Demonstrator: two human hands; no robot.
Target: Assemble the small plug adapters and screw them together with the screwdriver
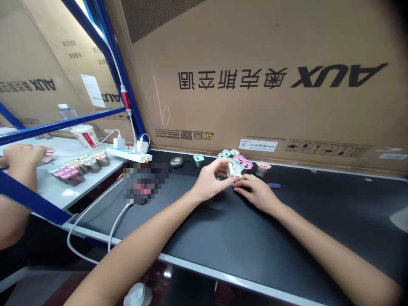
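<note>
My left hand (210, 179) is raised over the black tabletop, thumb and fingers closed around a small pencil sharpener (235, 170) with a pale lid and clear body. Close by on its right, my right hand (255, 191) is low at the table, fingertips drawn together just under the sharpener. Whatever those fingertips hold is too small or hidden to name. Behind the right hand, a blue-purple handle (274, 185) sticks out. Beyond both hands stand several similar sharpeners: a pink one (247, 164), a peach one (263, 166) and a mint one (198, 160).
A large cardboard box (255, 110) walls off the back. On the left are a blue metal frame (114, 63), a white power strip (129, 154), cables and a round dark object (176, 162). Past the frame, another person's hand (25, 157) works near more sharpeners (68, 172).
</note>
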